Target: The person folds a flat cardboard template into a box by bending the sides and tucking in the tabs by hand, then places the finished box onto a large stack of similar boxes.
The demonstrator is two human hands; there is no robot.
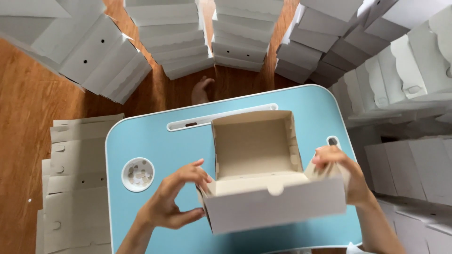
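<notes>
1. I see the cardboard box (263, 164) on the blue table (150, 141), right of centre and reaching toward the table's near edge, between both hands.
2. Left hand (176, 200): at the box's near-left corner, fingers curled and partly spread, fingertips (203, 178) touching or just off the side flap there. Can't tell if it actually grips anything; looks like loose contact.
3. Right hand (341, 171): at the box's near-right corner, fingers closed down over the right side flap, pinching it at the top edge.
4. Box look: plain grey-white outside, brown raw card inside. Lid is open and stands up at the far side; the cavity is in view. The near wall is a wide pale panel with a small rounded tab at mid top edge. Near part is slightly blurred.
5. Table extras: small white round cup recess (138, 174) near the left edge, with small pale bits in it; long white slot (221, 117) along the far edge.
6. Around the table: flat unfolded box blanks (77, 178) stacked on the floor beside the left edge; rows of folded white boxes (240, 37) past the far edge and to the right.
</notes>
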